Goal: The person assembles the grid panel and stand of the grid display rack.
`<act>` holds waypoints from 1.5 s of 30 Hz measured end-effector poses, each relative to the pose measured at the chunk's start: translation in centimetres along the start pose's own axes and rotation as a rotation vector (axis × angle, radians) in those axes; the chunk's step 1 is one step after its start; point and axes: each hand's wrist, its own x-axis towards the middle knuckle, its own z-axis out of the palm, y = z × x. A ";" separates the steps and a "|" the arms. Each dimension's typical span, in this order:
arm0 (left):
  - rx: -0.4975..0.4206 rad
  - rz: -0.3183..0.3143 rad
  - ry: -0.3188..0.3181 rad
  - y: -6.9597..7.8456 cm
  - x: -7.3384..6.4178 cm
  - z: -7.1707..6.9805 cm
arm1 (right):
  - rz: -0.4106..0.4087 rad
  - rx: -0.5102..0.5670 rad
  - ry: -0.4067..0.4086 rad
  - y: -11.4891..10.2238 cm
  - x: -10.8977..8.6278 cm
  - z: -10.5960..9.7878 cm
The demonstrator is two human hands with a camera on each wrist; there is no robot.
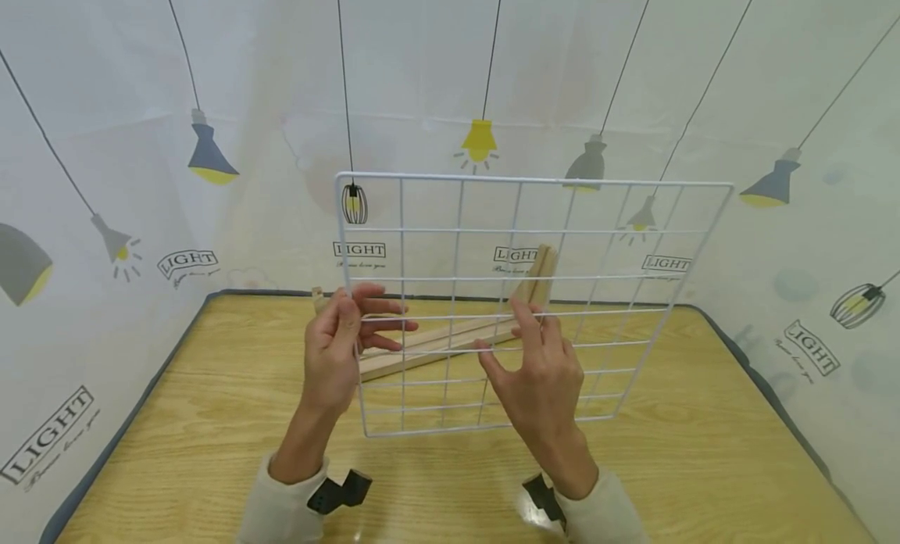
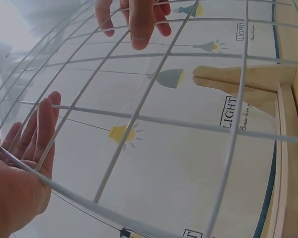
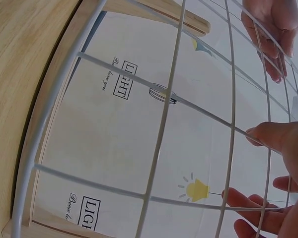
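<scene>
Both hands hold up a white wire grid panel [image 1: 534,180], tilted in front of the person. At its left edge, the left hand [image 1: 330,352] grips the border wire between thumb and fingers; the fingers reach behind the mesh. The right hand [image 1: 543,376] holds the inner wires near the middle, its thumb [image 3: 268,133] on one wire and some fingers through the squares. Seen through the mesh is a wooden frame [image 1: 436,345] on the table, with an upright piece [image 1: 541,274] at its right end. Whether the panel's lower edge touches the table I cannot tell.
A wood-grain table [image 1: 211,419] spreads under the hands. White cloth [image 1: 267,177] printed with hanging lamps and lettering encloses its back and both sides. A small wooden end [image 1: 319,298] shows behind the left hand.
</scene>
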 end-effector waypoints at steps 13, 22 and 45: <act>0.449 0.151 0.252 1.3 0.9 -3.1 | 0.035 -0.003 0.021 0.7 0.5 -0.5; 0.760 -0.716 -0.092 1.2 0.8 -6.9 | 0.037 -0.004 0.028 0.9 0.5 -0.6; 0.958 -0.805 -0.192 -1.8 0.0 -7.9 | 0.042 0.005 0.033 1.2 0.7 -1.0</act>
